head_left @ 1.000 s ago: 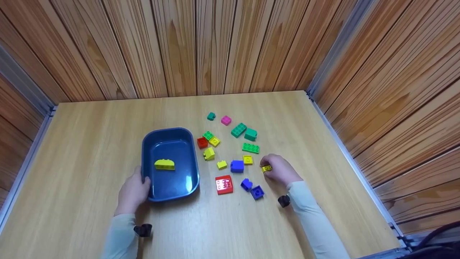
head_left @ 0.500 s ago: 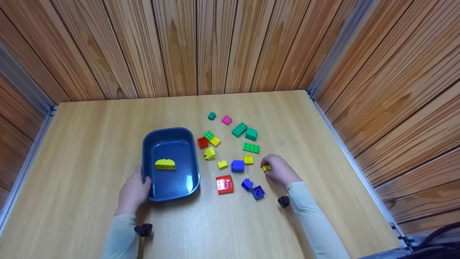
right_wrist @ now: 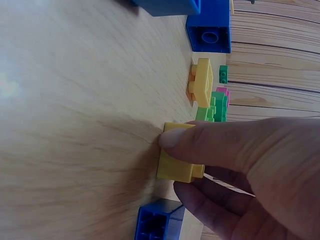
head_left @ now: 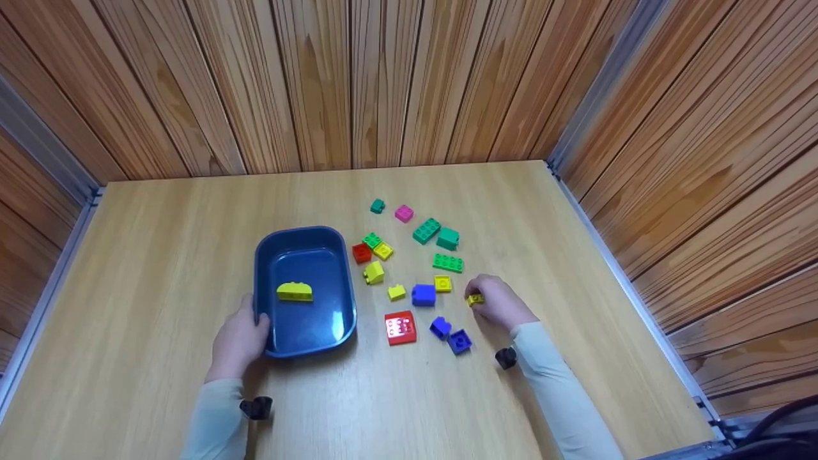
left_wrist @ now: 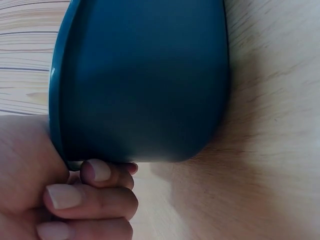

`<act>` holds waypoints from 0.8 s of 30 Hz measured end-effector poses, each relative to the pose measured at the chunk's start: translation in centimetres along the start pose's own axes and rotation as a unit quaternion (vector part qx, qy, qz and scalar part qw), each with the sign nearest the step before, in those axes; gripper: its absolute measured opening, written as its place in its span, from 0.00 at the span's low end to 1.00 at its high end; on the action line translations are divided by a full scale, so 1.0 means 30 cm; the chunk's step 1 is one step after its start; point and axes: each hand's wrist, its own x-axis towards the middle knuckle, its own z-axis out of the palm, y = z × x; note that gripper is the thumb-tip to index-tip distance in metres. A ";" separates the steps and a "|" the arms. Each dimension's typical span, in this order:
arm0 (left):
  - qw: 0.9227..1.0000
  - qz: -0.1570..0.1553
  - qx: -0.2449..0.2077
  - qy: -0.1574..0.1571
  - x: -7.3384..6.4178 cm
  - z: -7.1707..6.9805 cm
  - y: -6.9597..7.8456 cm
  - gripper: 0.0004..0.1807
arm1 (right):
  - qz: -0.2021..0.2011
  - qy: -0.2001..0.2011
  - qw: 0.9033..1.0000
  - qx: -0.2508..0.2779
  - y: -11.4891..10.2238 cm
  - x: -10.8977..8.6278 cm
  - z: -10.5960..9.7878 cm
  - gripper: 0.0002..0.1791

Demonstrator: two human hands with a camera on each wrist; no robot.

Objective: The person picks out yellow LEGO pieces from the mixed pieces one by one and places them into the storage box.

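At the left side of a dark blue tray [head_left: 307, 348], my left hand [head_left: 239, 338] grips the wall, thumb at the rim. The left wrist view shows its fingers [left_wrist: 95, 200] curled beside the tray's outer wall [left_wrist: 145, 90]. A yellow arched toy brick [head_left: 294, 292] lies inside the tray. To the right of the scattered bricks, my right hand [head_left: 501, 301] pinches a small yellow toy brick [right_wrist: 175, 167] between thumb and fingers, low over the table. Near it are a flat yellow brick [head_left: 442, 284] and a blue brick [head_left: 424, 295].
Between tray and right hand lie a red brick [head_left: 401, 328], two blue bricks [head_left: 459, 342] and several green, yellow, red and pink ones. Another blue brick [right_wrist: 157, 220] appears beside the right fingers in the right wrist view. Wood-panelled walls [head_left: 377, 83] enclose the table [head_left: 160, 255].
The head view has shifted very slightly. Both hands, the tray and the bricks stay where they were, with the yellow brick still in the right hand.
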 end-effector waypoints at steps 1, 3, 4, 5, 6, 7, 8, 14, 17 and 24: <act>1.000 0.002 0.000 0.001 -0.001 0.000 0.000 0.33 | -0.001 -0.001 1.000 0.000 0.000 0.000 -0.001 0.09; 1.000 0.006 0.004 0.003 -0.001 -0.001 -0.002 0.33 | -0.004 -0.003 1.000 0.000 0.001 0.003 -0.001 0.09; 1.000 0.007 0.005 0.004 -0.001 -0.001 -0.002 0.33 | -0.006 -0.003 1.000 0.000 0.001 0.004 -0.002 0.09; 1.000 0.010 0.007 0.006 0.000 -0.001 -0.002 0.33 | -0.008 -0.002 1.000 0.000 0.001 0.005 -0.002 0.09; 1.000 0.011 0.008 0.008 0.000 -0.001 -0.002 0.33 | -0.011 -0.003 1.000 -0.001 0.001 0.006 -0.002 0.09; 1.000 0.013 0.009 0.010 0.001 0.000 -0.003 0.33 | -0.011 -0.003 1.000 -0.002 0.001 0.006 -0.002 0.08; 1.000 0.013 0.008 0.011 0.002 0.000 -0.003 0.33 | -0.013 -0.002 1.000 -0.004 0.001 0.008 -0.001 0.08; 1.000 0.007 0.001 0.008 0.005 0.003 -0.003 0.33 | -0.023 -0.001 1.000 -0.009 -0.002 0.012 -0.006 0.08; 1.000 0.003 -0.004 0.006 0.005 0.003 -0.003 0.33 | -0.021 -0.003 1.000 -0.006 -0.007 0.014 -0.009 0.08; 1.000 0.003 -0.009 0.006 0.005 -0.001 0.001 0.33 | -0.017 -0.008 1.000 0.000 -0.020 0.019 -0.019 0.08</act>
